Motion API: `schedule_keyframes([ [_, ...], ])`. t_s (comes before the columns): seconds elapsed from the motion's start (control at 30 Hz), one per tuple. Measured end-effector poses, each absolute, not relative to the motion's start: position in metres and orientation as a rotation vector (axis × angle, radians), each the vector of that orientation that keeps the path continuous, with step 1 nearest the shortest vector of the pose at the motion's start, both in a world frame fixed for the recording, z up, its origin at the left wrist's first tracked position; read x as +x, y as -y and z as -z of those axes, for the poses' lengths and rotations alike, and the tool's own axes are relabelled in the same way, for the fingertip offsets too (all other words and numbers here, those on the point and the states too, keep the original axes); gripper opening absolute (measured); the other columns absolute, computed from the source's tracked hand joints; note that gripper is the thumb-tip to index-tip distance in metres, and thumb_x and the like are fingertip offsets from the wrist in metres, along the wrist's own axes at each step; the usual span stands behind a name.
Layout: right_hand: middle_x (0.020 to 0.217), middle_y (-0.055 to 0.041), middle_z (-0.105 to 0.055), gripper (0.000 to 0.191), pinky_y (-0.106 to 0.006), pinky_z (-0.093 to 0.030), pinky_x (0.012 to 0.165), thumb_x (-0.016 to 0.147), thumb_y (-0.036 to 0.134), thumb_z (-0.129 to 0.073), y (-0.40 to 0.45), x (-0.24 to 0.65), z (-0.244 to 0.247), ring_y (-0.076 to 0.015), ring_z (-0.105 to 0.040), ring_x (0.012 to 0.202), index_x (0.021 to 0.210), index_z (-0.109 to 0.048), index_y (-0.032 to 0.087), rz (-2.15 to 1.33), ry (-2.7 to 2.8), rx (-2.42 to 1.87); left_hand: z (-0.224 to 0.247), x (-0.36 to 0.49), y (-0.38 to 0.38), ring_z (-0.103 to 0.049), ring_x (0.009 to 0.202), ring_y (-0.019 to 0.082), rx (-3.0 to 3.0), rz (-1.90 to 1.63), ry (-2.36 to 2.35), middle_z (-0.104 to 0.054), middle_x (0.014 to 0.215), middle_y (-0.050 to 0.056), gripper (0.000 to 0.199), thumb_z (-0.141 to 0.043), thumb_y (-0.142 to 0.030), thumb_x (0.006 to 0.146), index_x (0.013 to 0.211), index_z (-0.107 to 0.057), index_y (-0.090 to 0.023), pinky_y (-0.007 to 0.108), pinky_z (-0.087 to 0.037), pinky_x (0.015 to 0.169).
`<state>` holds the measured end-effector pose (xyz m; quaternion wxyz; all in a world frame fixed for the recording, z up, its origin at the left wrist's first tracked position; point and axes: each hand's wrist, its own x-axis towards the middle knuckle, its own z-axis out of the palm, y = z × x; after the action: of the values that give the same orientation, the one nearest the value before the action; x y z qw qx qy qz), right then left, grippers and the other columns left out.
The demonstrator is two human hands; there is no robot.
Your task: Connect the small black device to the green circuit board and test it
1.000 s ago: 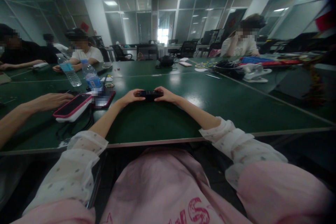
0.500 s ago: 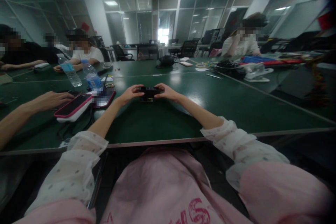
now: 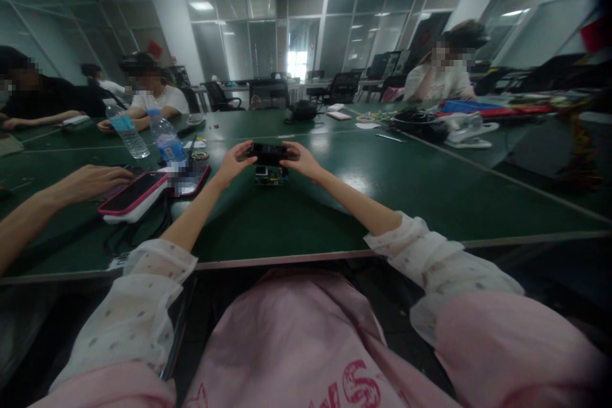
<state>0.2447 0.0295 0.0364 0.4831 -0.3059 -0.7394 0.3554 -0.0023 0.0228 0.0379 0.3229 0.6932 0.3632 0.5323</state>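
Observation:
A black rectangular cover (image 3: 268, 153) hangs level between my two hands, just above a small circuit board (image 3: 268, 176). My left hand (image 3: 235, 164) pinches its left end with thumb and fingers. At the opposite end my right hand (image 3: 302, 162) grips the cover the same way. The circuit board stands on the green table beneath, with several components and a silvery part on its top; its back is hidden behind the cover.
To my left, another person's hand (image 3: 95, 182) rests beside a pink-edged phone (image 3: 134, 192) lying on a white block. Two water bottles (image 3: 167, 139) stand beyond. A white clamp (image 3: 471, 132) and black cables (image 3: 414, 122) lie at the right. Several people sit around the green table (image 3: 325, 223).
Both hands have raised the black cover a little. The circuit board, which was mostly covered before, now shows below it on the table.

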Motion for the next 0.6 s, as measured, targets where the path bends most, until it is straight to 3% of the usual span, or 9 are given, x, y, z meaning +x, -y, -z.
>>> schedule_keyframes([
  [0.23,0.116,-0.0150,-0.061,0.062,-0.048,-0.042,0.102,0.068,0.013,-0.069,-0.048,0.244,-0.026,-0.0256,-0.058,0.110,0.126,-0.047,0.010,-0.830,1.800,-0.797,-0.019,-0.010,-0.036,-0.045,0.130,0.028,1.778,-1.314,-1.024,-0.048,0.140,0.014,0.073,-0.072,-0.040,0.069,0.134,-0.047,-0.018,0.046,-0.034,0.109],
  [0.37,0.128,-0.0172,-0.055,0.062,-0.049,-0.037,0.106,0.072,0.012,-0.066,-0.058,0.254,-0.013,-0.0264,-0.053,0.120,0.130,-0.045,0.011,-0.880,1.930,-0.870,-0.006,-0.011,-0.042,-0.041,0.133,0.026,1.786,-1.101,-1.154,-0.046,0.142,0.010,0.055,-0.049,-0.048,0.086,0.133,-0.049,-0.019,0.046,-0.029,0.111],
  [0.47,0.137,-0.0204,-0.046,0.067,-0.046,-0.034,0.110,0.073,0.009,-0.061,-0.063,0.257,-0.003,-0.0258,-0.048,0.126,0.136,-0.038,0.007,-0.885,2.006,-0.911,0.003,-0.009,-0.047,-0.035,0.137,0.024,1.933,-1.026,-1.252,-0.041,0.146,0.010,0.054,-0.045,-0.038,0.088,0.137,-0.043,-0.016,0.043,-0.020,0.116],
  [0.6,0.142,-0.0172,-0.042,0.071,-0.047,-0.032,0.111,0.075,0.012,-0.059,-0.069,0.257,0.007,-0.0257,-0.045,0.129,0.141,-0.033,0.013,-0.827,2.022,-0.935,0.012,-0.009,-0.050,-0.038,0.135,0.023,2.051,-0.987,-1.184,-0.038,0.147,0.012,0.065,-0.050,-0.026,0.083,0.144,-0.029,-0.015,0.042,-0.024,0.115],
])
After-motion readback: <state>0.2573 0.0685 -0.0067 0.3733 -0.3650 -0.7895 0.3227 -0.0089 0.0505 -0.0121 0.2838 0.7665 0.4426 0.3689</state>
